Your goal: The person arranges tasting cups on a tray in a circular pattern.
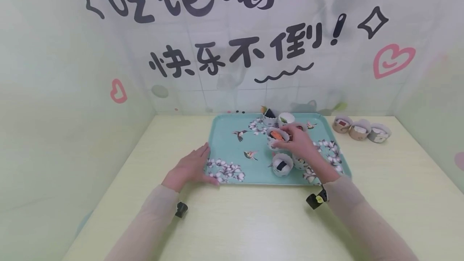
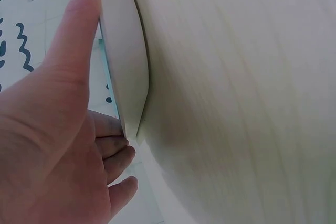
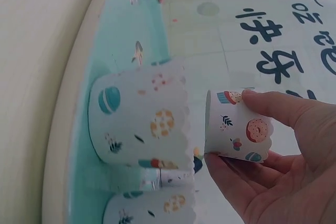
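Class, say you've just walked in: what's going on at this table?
A person's right hand holds a patterned paper cup above a turquoise tray. Their left hand touches the tray's near left corner. Several other cups stand on the tray, and three more cups stand side by side on the table, to the tray's right.

A scallop-rimmed white paper cup printed with sweets, an orange piece inside, is held upright above the turquoise, blossom-printed rectangular tray, flat along the worktop's far edge.
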Available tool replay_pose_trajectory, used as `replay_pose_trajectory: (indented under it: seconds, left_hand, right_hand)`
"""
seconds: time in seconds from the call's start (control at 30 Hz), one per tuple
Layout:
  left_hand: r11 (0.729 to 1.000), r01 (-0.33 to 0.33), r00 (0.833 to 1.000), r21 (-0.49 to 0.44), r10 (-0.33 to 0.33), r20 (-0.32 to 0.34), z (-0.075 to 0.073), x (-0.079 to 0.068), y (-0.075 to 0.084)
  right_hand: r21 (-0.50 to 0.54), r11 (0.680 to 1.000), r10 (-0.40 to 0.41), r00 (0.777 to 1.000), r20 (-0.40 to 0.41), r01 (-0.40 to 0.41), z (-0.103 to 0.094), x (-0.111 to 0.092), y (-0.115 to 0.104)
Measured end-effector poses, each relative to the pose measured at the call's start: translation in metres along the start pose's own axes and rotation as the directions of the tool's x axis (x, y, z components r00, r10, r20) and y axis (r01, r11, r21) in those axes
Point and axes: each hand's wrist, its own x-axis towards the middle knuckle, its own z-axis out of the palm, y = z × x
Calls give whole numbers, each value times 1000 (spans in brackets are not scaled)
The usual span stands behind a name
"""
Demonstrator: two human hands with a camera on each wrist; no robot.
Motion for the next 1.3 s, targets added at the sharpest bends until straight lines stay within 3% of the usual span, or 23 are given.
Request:
replay_pose_trajectory:
  seconds: [0.47, 0.6, 0.77, 1.1, 1.3]
  left_hand:
    - [1000, 10, 1000, -12, -10, 8, 3, 4, -2]
    - [1000, 8, 1000, -14, -8, 6, 3, 4, -2]
    - [1000, 2, 1000, -10, -2, 5, 2, 4, -1]
    - [1000, 1, 1000, -12, -1, 9, 3, 3, -1]
    - [1000, 8, 1000, -17, -8, 6, 1, 1, -1]
  right_hand:
    - [-57, 997, -42, 997, 69, 46, 29, -2, -8]
    - [-119, 989, -73, 993, 95, 84, 34, -3, -6]
    - [-169, 979, -95, 986, 139, 118, 37, -3, -4]
    - [-249, 962, -60, 977, 205, 112, 41, -3, -5]
    - [-255, 957, -77, 967, 242, 140, 39, -5, -9]
